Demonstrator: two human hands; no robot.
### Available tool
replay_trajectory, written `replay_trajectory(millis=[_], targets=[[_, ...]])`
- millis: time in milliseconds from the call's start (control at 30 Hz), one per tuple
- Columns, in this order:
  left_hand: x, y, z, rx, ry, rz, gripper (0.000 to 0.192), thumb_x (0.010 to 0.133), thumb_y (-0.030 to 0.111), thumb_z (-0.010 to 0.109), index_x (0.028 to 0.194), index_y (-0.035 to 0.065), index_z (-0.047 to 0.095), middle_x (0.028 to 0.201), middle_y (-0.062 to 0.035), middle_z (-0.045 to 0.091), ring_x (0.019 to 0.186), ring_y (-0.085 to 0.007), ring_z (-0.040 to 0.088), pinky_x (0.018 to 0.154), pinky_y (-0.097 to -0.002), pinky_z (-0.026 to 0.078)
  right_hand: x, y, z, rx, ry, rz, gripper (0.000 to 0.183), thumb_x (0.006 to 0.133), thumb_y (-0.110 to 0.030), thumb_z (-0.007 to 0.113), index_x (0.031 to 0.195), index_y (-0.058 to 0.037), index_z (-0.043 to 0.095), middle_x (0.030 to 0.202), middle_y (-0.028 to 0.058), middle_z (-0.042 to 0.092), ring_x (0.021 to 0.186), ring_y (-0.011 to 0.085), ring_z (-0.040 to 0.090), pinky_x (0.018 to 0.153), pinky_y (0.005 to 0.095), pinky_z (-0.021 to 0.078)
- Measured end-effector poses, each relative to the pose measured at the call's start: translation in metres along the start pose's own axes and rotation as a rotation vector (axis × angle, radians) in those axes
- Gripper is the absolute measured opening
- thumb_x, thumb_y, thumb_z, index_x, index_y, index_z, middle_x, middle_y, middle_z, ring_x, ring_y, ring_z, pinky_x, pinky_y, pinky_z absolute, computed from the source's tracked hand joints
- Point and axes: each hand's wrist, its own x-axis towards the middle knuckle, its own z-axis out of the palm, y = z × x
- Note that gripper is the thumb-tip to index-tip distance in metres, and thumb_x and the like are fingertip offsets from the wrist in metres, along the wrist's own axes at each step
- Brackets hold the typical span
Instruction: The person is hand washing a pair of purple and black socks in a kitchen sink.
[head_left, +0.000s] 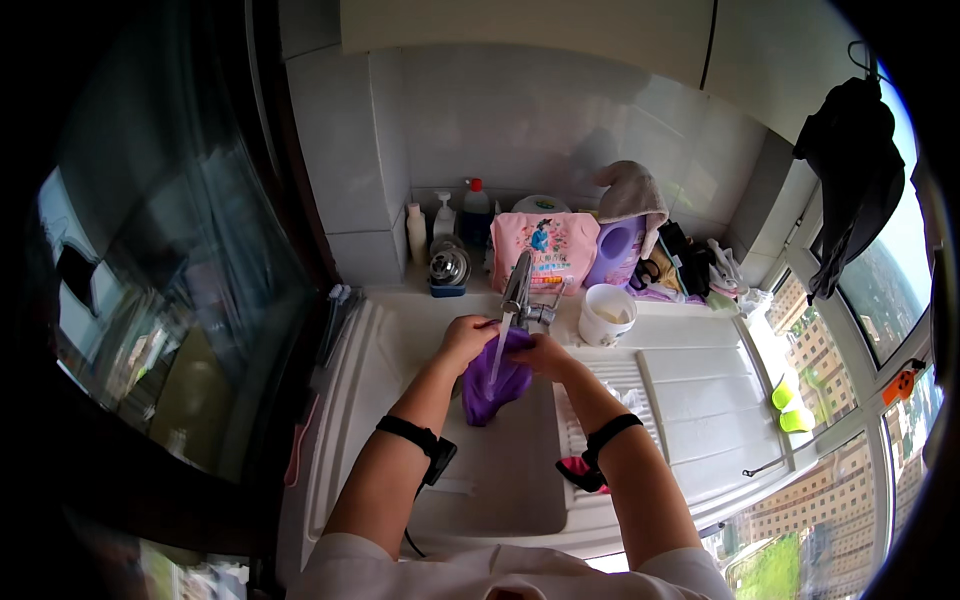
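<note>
A purple cloth (495, 379) hangs between my two hands over the basin of a white laundry sink (517, 457). My left hand (466, 339) grips its upper left edge, and my right hand (549, 357) holds its upper right side. From the chrome faucet (517, 281) a stream of water (499, 345) runs down onto the fabric. The lower end of the cloth dangles inside the basin. Fingertips of both hands are partly hidden by the folds.
A white bucket (607, 315) stands right of the faucet. Behind are a pink package (545, 251), a purple detergent bottle (617, 250) and a pump bottle (444, 217). A red-and-black item (581, 474) lies on the ribbed washboard. A black garment (855, 165) hangs at the right window.
</note>
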Motion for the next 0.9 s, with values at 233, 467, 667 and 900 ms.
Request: replay_trajectory(millis=[233,467,667,900], targets=[[0.003,0.03,0.014,0.242,-0.256,0.262,0.022,0.07,0.002,0.055,0.091,0.0009,0.06,0.091,-0.0071,0.057,0.081,-0.0154,0.055,0.069,-0.0251,0.044,-0.014,-0.023,0.024,0.314,-0.02,-0.318,0.05,0.073,-0.007,0.067,0.117,-0.0006,0.044,0.099,0.0058,0.056,0.088,0.0141,0.054,0.073,0.0272,0.0456],[-0.009,-0.014,0.028,-0.057,0.135,-0.523,0.048,0.079,0.038,0.053,0.113,0.005,0.052,0.106,-0.0127,0.058,0.099,-0.0256,0.054,0.086,-0.0382,0.042,-0.008,-0.02,0.042,0.092,0.468,-0.122,0.032,0.067,-0.015,0.063,0.097,-0.0053,0.061,0.085,0.0119,0.063,0.079,0.0202,0.061,0.071,0.0302,0.047],[-0.013,-0.091,0.028,-1.094,-0.257,-0.57,0.045,0.082,0.039,0.05,0.113,0.0063,0.051,0.102,-0.0118,0.059,0.096,-0.0246,0.055,0.083,-0.0393,0.044,-0.037,-0.045,0.093,-0.107,0.531,-0.323,0.034,0.065,-0.025,0.071,0.085,-0.0009,0.058,0.08,0.019,0.061,0.08,0.0343,0.06,0.071,0.0389,0.0465],[0.006,-0.107,0.033,-1.218,-0.27,-0.346,0.041,0.086,0.04,0.047,0.113,0.0083,0.051,0.097,-0.0106,0.06,0.092,-0.0233,0.057,0.08,-0.0407,0.046,-0.043,-0.044,0.093,-0.384,0.588,-0.081,0.041,0.076,-0.044,0.055,0.088,-0.0053,0.062,0.086,0.0202,0.062,0.086,0.0364,0.058,0.076,0.0418,0.0456]])
